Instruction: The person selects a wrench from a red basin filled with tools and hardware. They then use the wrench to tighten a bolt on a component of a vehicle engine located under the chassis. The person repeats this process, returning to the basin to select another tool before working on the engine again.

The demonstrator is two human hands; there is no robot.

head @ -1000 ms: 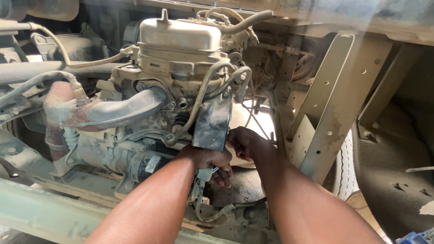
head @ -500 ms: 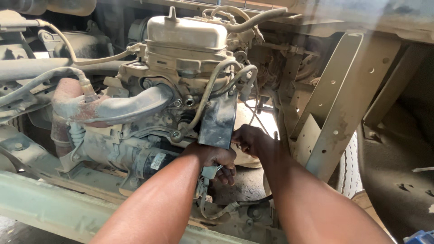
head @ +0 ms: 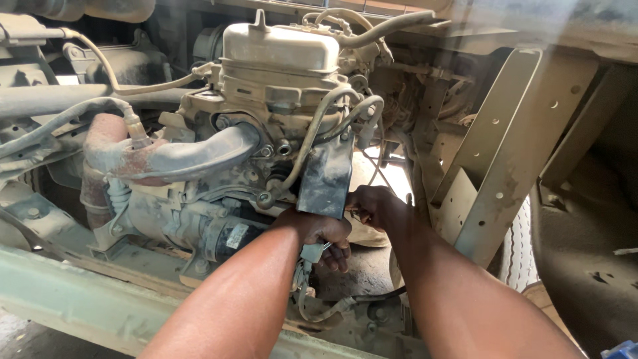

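Both my forearms reach into a dusty engine bay. My left hand (head: 327, 234) is curled just below a dark metal bracket (head: 325, 176) bolted to the engine's side, its fingers closed on a small grey part (head: 312, 253) with a metallic glint. My right hand (head: 373, 205) sits beside it at the bracket's lower right edge, fingers bent inward. What they touch is hidden behind the bracket. Grey hoses (head: 318, 126) loop down over the bracket's top.
A tan engine block (head: 279, 73) with a capped housing fills the middle. A rusty curved pipe (head: 159, 156) runs to its left. A perforated metal brace (head: 505, 153) stands on the right, with a tyre (head: 515, 246) behind it. A green frame rail (head: 73, 299) crosses the foreground. Loose wiring (head: 325, 309) hangs under my hands.
My view has drifted slightly, so the engine sits a little higher in frame. Both hands stay under the dark bracket with only small finger movements.
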